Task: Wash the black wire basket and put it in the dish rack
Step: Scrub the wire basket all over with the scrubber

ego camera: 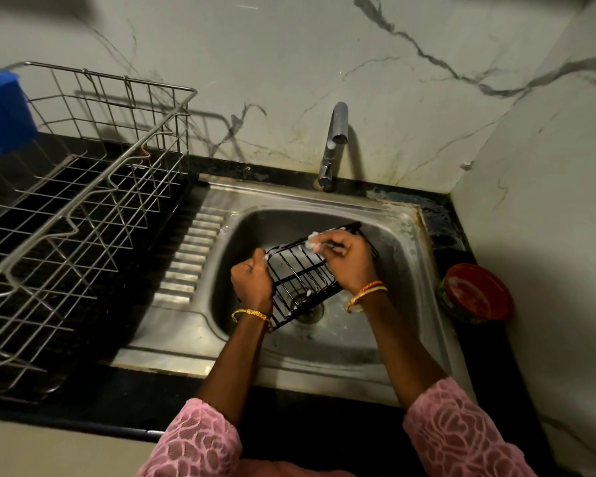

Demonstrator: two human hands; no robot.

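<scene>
a person holds a black wire basket [303,277] tilted over the sink [403,235]. the left hand [252,280] is closed on 1 end; the right hand [348,263] rubs a soapy scrubber [312,241] along its top. tap [334,142] off, suds remain: rinsing and the dish rack [83,201] appear still ahead.

Probably a home kitchen: steel sink [406,242], tap [334,142], dish rack [93,187] (marble-look wall).

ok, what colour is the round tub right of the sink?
Red lid on a darker tub, on the black counter; head view.
</scene>
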